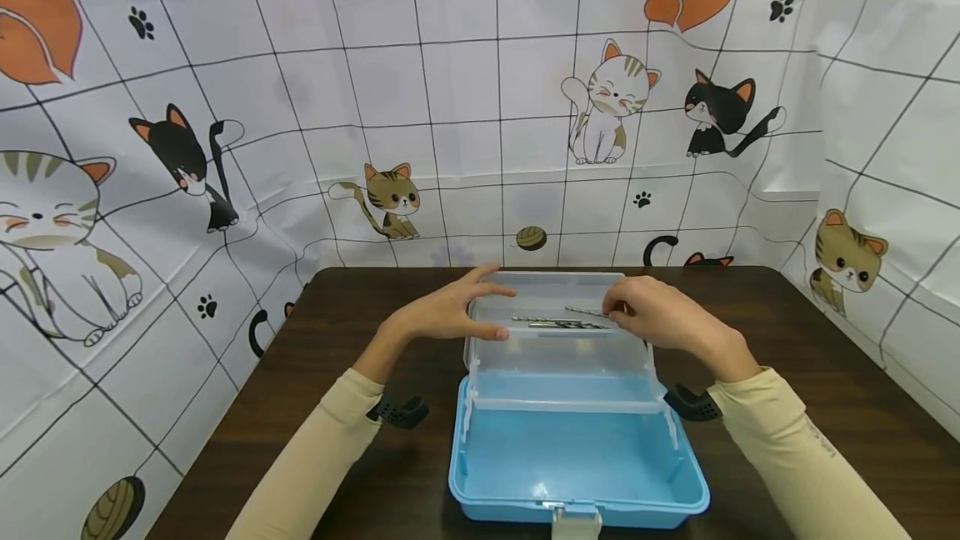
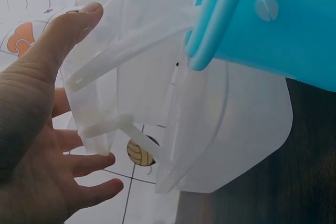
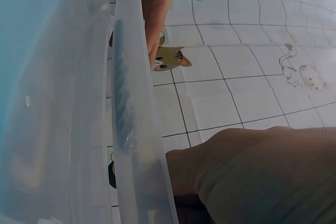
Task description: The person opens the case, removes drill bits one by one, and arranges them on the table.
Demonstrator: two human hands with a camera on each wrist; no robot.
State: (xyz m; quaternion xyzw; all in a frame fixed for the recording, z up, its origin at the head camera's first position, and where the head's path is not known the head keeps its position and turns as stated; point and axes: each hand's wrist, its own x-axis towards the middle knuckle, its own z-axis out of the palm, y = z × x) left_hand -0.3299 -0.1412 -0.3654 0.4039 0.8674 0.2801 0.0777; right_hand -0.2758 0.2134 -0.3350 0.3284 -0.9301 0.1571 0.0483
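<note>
A blue toolbox (image 1: 573, 457) stands with its clear lid raised and a translucent tray (image 1: 555, 348) lifted out over its back. Several metal drill bits (image 1: 555, 323) lie side by side in that tray. My right hand (image 1: 667, 319) pinches the end of another drill bit (image 1: 582, 311) just above them; in the right wrist view, the tray wall hides its fingertips. At the tray's left end, my left hand (image 1: 446, 309) spreads its fingers, thumb forward. The left wrist view shows those fingers (image 2: 94, 164) around the tray end; whether they touch it, I cannot tell.
The toolbox rests on a dark wooden table (image 1: 360, 307). A white latch (image 1: 576, 523) hangs at its front. Behind and beside the table hangs a white sheet (image 1: 465, 148) printed with cats and grid lines. Translucent hinge arms (image 2: 131, 45) join tray and box.
</note>
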